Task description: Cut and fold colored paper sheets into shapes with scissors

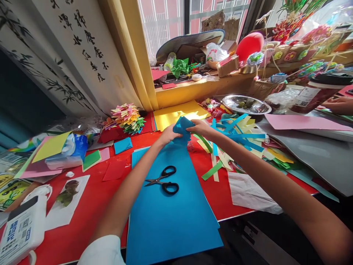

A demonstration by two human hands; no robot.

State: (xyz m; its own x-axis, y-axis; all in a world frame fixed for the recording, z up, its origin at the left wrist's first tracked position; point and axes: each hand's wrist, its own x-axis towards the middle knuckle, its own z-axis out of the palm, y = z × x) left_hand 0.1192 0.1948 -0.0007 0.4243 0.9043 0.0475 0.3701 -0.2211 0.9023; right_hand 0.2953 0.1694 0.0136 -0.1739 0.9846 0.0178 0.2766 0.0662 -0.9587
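Note:
Both hands meet over the far end of a large blue paper sheet (pixel 176 217) on the red table. Between them is a small folded piece of blue paper (pixel 182 126). My left hand (pixel 168 135) pinches its left edge, the thumb lying along the bottom. On the right side my right hand (pixel 200 128) grips it with closed fingers. The exact folds are too small to make out. Black-handled scissors (pixel 163 180) lie on the large blue sheet, blades pointing left, blades slightly apart.
Blue, green and cream paper strips (pixel 237 134) pile up at right, beside a metal dish (pixel 246 104). Small blue squares (pixel 122 145) and a folded-paper ornament (pixel 128 118) sit left. A white device (pixel 23 228) is near the left edge. Another person's hand (pixel 340 105) shows far right.

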